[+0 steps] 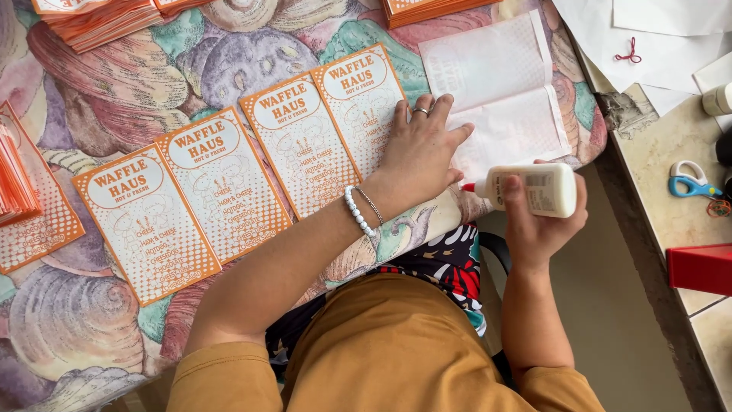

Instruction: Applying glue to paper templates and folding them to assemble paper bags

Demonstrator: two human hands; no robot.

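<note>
My left hand [422, 149] lies flat, fingers apart, on the right edge of an orange-and-white printed paper bag [358, 103] and the white sheet [503, 91] beside it. A ring and a bead bracelet are on that hand. My right hand [543, 221] grips a white glue bottle [534, 189] held sideways, its red tip pointing left near my left wrist. Three more orange bags [221, 183] lie overlapped in a row to the left on the patterned tablecloth [91, 320].
Stacks of orange bags sit at the top left [91, 19], top centre [427, 9] and left edge [15, 183]. On the side counter at right are blue-handled scissors [690, 183], a red box [701, 267], white papers [648, 30] and a red clip [630, 52].
</note>
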